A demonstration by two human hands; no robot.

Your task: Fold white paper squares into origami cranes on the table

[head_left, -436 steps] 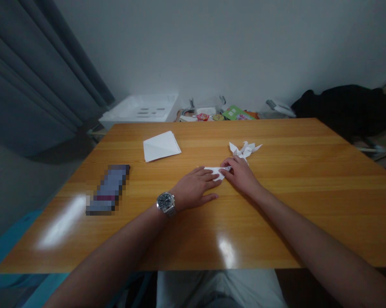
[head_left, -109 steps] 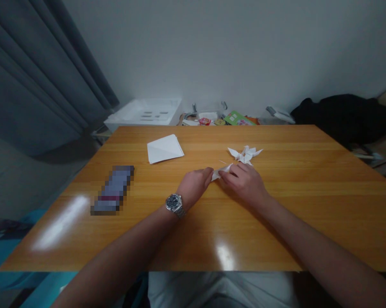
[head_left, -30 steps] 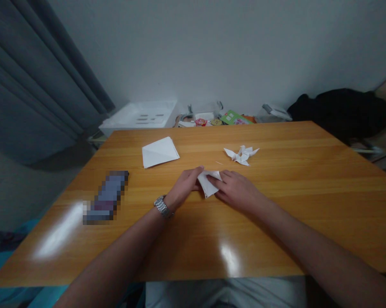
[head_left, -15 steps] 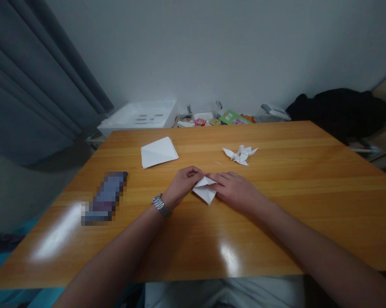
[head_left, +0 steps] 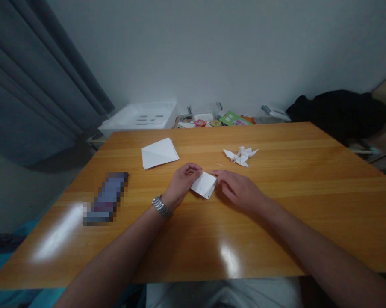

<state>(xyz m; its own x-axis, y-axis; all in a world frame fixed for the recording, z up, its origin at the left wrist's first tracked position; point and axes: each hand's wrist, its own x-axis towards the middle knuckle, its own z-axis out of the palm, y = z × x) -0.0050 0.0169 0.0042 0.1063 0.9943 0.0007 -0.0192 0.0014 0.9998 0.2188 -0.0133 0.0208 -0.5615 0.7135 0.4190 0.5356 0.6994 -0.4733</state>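
Note:
A small folded square of white paper [head_left: 203,185] lies near the middle of the wooden table, one corner toward me. My left hand [head_left: 184,180], with a metal watch on its wrist, is closed on the paper's left corner, thumb on top. At the right corner, my right hand [head_left: 239,188] has its fingers bent in and the index finger and thumb at the paper's edge. Beyond the right hand sit white folded paper cranes [head_left: 240,156]; how many cannot be told for sure.
A stack of white paper sheets [head_left: 160,153] lies at the back left of the table [head_left: 276,171]. Nearer on the left is a blurred-out phone [head_left: 107,199]. A white tray [head_left: 138,115] and a green book [head_left: 234,118] are behind the table's far edge.
The paper's raised flap now lies flat, so it shows as a smooth square. My right hand has drawn slightly right, its fingers going from stretched over the paper to bent at its edge.

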